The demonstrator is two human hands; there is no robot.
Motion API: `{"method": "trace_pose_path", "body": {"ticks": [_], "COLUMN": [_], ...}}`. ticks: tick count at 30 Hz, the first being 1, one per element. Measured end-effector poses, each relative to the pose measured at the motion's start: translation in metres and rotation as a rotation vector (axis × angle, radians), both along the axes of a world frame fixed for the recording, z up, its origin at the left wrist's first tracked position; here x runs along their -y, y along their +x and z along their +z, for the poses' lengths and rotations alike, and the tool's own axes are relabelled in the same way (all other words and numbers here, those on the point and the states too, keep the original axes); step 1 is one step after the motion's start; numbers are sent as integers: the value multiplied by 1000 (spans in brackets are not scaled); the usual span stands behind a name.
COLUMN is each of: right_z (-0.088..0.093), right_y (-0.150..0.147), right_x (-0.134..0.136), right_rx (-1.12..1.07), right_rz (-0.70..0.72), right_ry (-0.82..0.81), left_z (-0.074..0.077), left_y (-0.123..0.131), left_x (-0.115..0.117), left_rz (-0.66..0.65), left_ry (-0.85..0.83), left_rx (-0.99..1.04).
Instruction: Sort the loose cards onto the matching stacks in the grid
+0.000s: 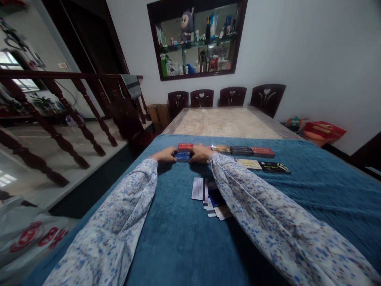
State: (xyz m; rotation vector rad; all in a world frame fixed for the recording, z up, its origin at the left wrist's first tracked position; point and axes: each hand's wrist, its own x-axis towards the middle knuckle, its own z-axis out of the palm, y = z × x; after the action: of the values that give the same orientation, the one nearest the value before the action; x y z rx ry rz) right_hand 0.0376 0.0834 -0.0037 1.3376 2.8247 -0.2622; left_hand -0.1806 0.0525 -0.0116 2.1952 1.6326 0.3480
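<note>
A stack of blue cards point(182, 156) lies on the blue cloth, directly in front of a stack of red cards point(185, 146). My left hand point(165, 154) grips the blue stack at its left edge, fingers curled. From the right side, my right hand point(200, 153) holds the same stack, hiding part of the row behind it. Gold cards point(222, 149), dark cards point(241, 151) and another red stack point(262, 152) continue that row. A cream card point(249, 164) and a black card point(274, 167) lie in front. Loose cards, including a white one point(199, 188), spread partly under my right sleeve.
The blue cloth point(166, 238) covers the near part of the table, with the bare marble-patterned top point(226, 121) beyond. Several dark chairs point(202, 97) stand at the far side. A wooden railing point(68, 75) and a plastic bag point(29, 234) are to the left.
</note>
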Motion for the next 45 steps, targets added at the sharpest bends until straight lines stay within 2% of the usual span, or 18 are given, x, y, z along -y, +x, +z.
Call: {"method": "trace_pose_path", "body": {"ticks": [11, 14, 19, 29, 35, 40, 45], "right_z": [1, 1, -1, -5, -1, 9, 14], "right_y": [0, 2, 5, 12, 21, 27, 32], "right_x": [7, 7, 7, 7, 13, 31, 49], "right_rx": [30, 14, 8, -38, -58, -63, -58], "right_rz": [-24, -23, -8, -19, -4, 29, 52], "right_ry": [39, 60, 66, 111, 198, 260, 255], "left_z": [-1, -2, -5, -14, -20, -25, -22], "left_y": [0, -2, -6, -14, -15, -15, -9], "left_x": [1, 1, 3, 1, 13, 25, 43], "left_rz": [-42, -21, -80, 50, 70, 70, 62], "left_ry": [45, 66, 58, 115, 245, 373, 421], "left_rx": [-19, 23, 140, 150, 103, 64, 46]}}
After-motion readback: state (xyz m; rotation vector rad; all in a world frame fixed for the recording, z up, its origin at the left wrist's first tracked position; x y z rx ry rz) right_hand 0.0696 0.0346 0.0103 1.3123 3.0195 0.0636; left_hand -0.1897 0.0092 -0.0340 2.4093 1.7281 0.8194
